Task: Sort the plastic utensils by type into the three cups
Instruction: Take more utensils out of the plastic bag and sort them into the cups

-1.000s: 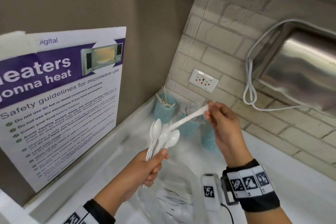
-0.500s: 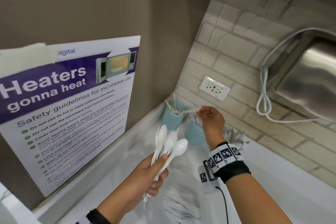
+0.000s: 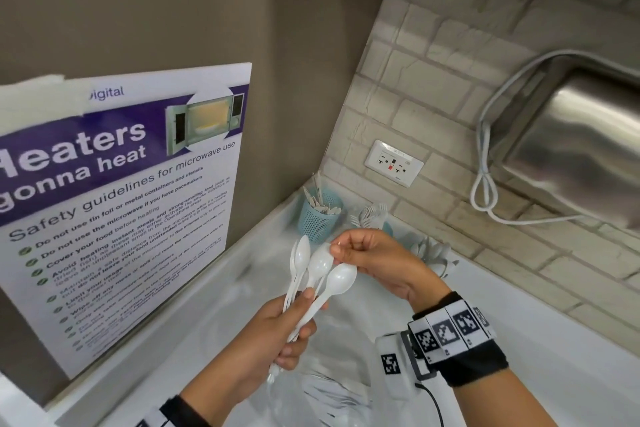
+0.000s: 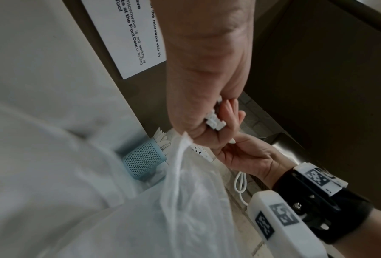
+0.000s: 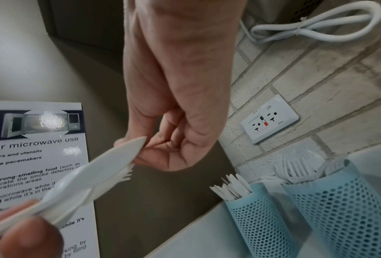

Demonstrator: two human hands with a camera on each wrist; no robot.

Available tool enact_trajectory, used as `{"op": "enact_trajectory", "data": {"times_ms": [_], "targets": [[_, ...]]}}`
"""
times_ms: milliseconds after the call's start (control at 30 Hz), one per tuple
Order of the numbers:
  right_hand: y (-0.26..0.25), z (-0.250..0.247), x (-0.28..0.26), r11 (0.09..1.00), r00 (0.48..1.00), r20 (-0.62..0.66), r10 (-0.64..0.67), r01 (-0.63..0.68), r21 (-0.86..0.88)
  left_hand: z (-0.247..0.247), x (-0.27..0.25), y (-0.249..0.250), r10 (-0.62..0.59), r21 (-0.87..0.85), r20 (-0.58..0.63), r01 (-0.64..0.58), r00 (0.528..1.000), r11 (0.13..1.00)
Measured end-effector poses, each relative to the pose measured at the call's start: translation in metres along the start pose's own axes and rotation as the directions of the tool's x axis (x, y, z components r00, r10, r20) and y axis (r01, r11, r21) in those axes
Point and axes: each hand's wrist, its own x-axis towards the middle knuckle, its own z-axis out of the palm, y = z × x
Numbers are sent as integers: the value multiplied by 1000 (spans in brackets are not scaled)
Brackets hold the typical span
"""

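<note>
My left hand (image 3: 301, 308) grips a bundle of white plastic spoons (image 3: 341, 279) by the handles, bowls up; the handle ends (image 4: 214, 120) stick out below its fingers. My right hand (image 3: 337, 250) pinches the tip of the middle spoon (image 3: 320, 262), and the pinch on that tip (image 5: 141, 143) also shows in the right wrist view, with fork tines (image 5: 125, 172) behind it. Three blue mesh cups stand in the corner: the knife cup (image 3: 318, 218), the fork cup (image 5: 344, 209) and, mostly hidden, a cup of spoons (image 3: 433, 253).
A clear plastic bag (image 3: 329, 392) with more utensils lies on the white counter (image 3: 554, 340) below my hands. A microwave safety poster (image 3: 121, 201) leans on the left wall. A wall outlet (image 3: 393, 163), a white cord (image 3: 485, 191) and a steel appliance (image 3: 571, 149) are on the right.
My right hand carried a knife from the bundle to the far left cup, let it go, and has come back to pinch a spoon in the bundle.
</note>
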Motion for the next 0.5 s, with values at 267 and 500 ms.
{"op": "enact_trajectory", "data": {"times_ms": [267,500], "targets": [[-3,-15,3,1000,949,-316,5,1,21,-3,-1,0,10,24,12,-10,1000,1000],[-14,-48,1,944,791,-612,3,200,263,-10,1,-4,19,19,-76,-17,997,1000]]}}
